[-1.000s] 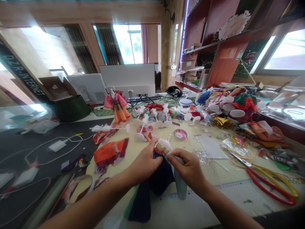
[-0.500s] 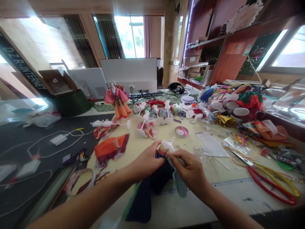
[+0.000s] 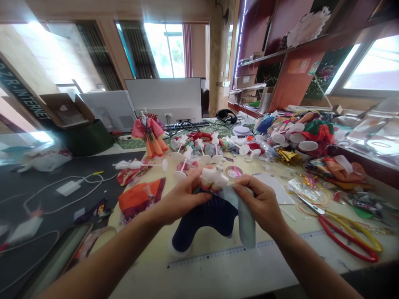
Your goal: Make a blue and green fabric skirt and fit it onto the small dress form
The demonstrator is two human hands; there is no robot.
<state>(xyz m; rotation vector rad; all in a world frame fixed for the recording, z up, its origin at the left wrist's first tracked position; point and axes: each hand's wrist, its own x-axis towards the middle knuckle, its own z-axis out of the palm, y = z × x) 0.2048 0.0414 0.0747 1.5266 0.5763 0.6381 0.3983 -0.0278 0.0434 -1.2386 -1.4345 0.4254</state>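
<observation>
A white doll torso (image 3: 214,177) is held upright over the table, with a dark blue skirt (image 3: 207,214) hanging below it. My left hand (image 3: 183,195) is wrapped round the torso's waist and the top of the skirt. Pinched between the thumb and fingers of my right hand (image 3: 257,199) is a pale green cloth strip (image 3: 247,226), which hangs down beside the skirt. Part of the torso's waist is hidden by my left fingers.
Scissors (image 3: 346,232) with red and yellow handles lie at right, beyond a ruler (image 3: 218,252). An orange cloth (image 3: 140,195) lies at left. Behind are a dressed doll (image 3: 149,135), white doll stands (image 3: 215,143), a small bowl (image 3: 233,171) and a heap of doll clothes (image 3: 318,126).
The torso has come nearer and its skirt now spreads wide below. My right hand has moved right, drawing the pale green strip away from the waist. The view has shifted slightly.
</observation>
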